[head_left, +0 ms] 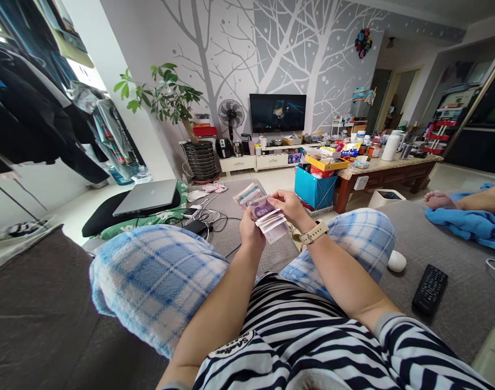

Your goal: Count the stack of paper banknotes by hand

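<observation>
A stack of banknotes is held between my hands above the grey sofa, in the middle of the view. Purple notes lie on top, and greenish and pinkish ones fan out at the upper left. My left hand is closed round the lower left part of the stack. At the upper right edge, my right hand pinches a purple note with thumb and fingers. A beige watch sits on my right wrist. The palm sides of both hands are partly hidden.
On the sofa lie a laptop, cables, a white mouse and a black remote. Another person's bare foot rests at the right. Beyond stand a blue box and a cluttered table.
</observation>
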A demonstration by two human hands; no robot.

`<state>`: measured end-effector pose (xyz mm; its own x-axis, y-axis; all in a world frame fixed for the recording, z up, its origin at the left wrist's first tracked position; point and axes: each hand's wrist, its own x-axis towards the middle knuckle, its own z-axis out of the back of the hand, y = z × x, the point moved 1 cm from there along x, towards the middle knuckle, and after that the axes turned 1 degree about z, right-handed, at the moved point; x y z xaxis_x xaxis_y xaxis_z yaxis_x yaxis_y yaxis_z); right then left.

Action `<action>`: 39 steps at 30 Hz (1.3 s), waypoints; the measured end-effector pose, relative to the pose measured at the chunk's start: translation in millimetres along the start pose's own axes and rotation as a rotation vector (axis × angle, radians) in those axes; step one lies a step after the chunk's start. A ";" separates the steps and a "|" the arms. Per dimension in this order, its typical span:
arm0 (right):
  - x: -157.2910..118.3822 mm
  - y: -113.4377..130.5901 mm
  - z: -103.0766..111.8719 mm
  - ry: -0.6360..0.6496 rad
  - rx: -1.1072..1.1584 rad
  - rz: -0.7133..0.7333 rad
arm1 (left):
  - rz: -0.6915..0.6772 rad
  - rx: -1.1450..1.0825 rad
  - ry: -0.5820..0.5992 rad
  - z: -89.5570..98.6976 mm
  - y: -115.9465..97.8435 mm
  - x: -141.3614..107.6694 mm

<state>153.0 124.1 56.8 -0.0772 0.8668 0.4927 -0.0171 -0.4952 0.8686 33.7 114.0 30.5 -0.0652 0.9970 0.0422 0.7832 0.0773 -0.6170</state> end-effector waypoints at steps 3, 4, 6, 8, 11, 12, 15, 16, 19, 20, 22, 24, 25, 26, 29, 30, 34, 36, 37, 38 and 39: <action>-0.2 1.4 0.1 -0.010 -0.036 0.020 | 0.004 -0.023 -0.005 0.4 1.1 0.3; -0.2 1.9 0.0 -0.014 -0.040 0.020 | 0.009 -0.032 -0.010 0.5 1.6 0.4; -0.2 2.5 -0.5 -0.013 -0.015 -0.001 | 0.024 -0.050 -0.010 0.2 2.5 0.8; -0.5 3.0 -1.0 0.004 0.033 -0.036 | 0.042 -0.074 -0.002 -0.3 3.3 1.6; -1.6 4.3 -0.7 0.026 0.032 -0.038 | 0.058 -0.099 -0.006 0.3 4.5 4.0; -2.0 4.6 -0.3 0.026 0.006 -0.031 | 0.057 -0.101 -0.014 1.3 5.0 5.0; -2.8 4.1 1.1 0.017 -0.061 -0.031 | 0.054 -0.087 -0.025 5.8 7.1 8.8; -2.7 3.3 1.5 0.012 -0.068 -0.035 | 0.050 -0.081 -0.027 7.5 8.0 10.1; -1.5 0.2 2.3 -0.020 -0.067 -0.036 | 0.026 -0.059 -0.039 11.9 10.2 13.5; -0.9 -0.9 2.5 -0.029 -0.067 -0.036 | 0.017 -0.051 -0.039 12.9 10.7 14.4; 0.4 -3.0 3.0 -0.046 -0.068 -0.036 | 0.007 -0.041 -0.028 14.3 11.4 15.8; 1.5 -4.8 3.7 -0.064 -0.073 -0.034 | 0.012 -0.038 -0.023 14.8 11.7 16.2; 2.0 -5.6 4.1 -0.076 -0.078 -0.031 | 0.015 -0.036 -0.024 14.7 11.5 16.0; 2.4 -6.3 4.4 -0.091 -0.083 -0.030 | 0.015 -0.033 -0.029 14.3 11.2 15.3; 3.3 -7.6 4.9 -0.120 -0.085 -0.031 | -0.005 -0.018 -0.035 12.3 9.3 11.8; 3.4 -7.6 4.8 -0.119 -0.082 -0.032 | -0.012 -0.014 -0.035 11.6 8.6 10.5; 3.3 -5.8 4.0 -0.082 -0.087 -0.026 | -0.023 -0.008 -0.016 10.3 7.3 7.9; 3.1 -4.6 3.8 -0.076 -0.088 -0.024 | -0.018 -0.006 -0.017 10.3 7.3 8.2; 3.0 -4.1 3.7 -0.077 -0.084 -0.024 | -0.011 -0.009 -0.021 10.0 7.3 8.4; 2.9 -3.7 3.6 -0.078 -0.079 -0.024 | -0.003 -0.018 -0.023 9.4 7.2 8.4; 2.8 -3.4 3.4 -0.077 -0.075 -0.024 | 0.005 -0.031 -0.025 8.5 6.9 8.1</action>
<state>156.2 128.4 55.4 0.0007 0.8787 0.4773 -0.0927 -0.4752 0.8750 33.4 122.6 19.9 -0.0760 0.9969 0.0192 0.8021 0.0726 -0.5927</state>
